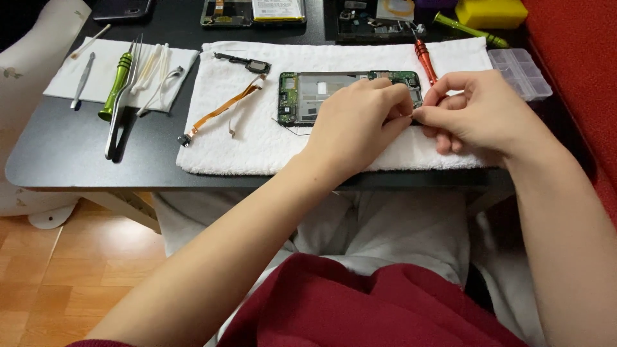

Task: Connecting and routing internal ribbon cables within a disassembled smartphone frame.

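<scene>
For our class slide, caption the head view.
Both hands pinch a tiny part beside a green circuit board on a white towel.

We saw a flat black table (64, 154) carrying a plain white terry towel (257, 144). On it lay a green printed circuit board (290, 96) with a grey metal shield across its middle, and beside that a thin orange flex ribbon cable (225, 106). A red-handled metal screwdriver (425, 59) rested at the towel's far edge. To one side, a lime-green-handled screwdriver (116, 87) lay on a white folded cloth (64, 80). A clear plastic compartment box (520, 72) sat by a red upholstered seat (578, 58). A yellow rectangular block (491, 13) showed at the back. The wooden plank floor (71, 276) was honey-brown.
</scene>
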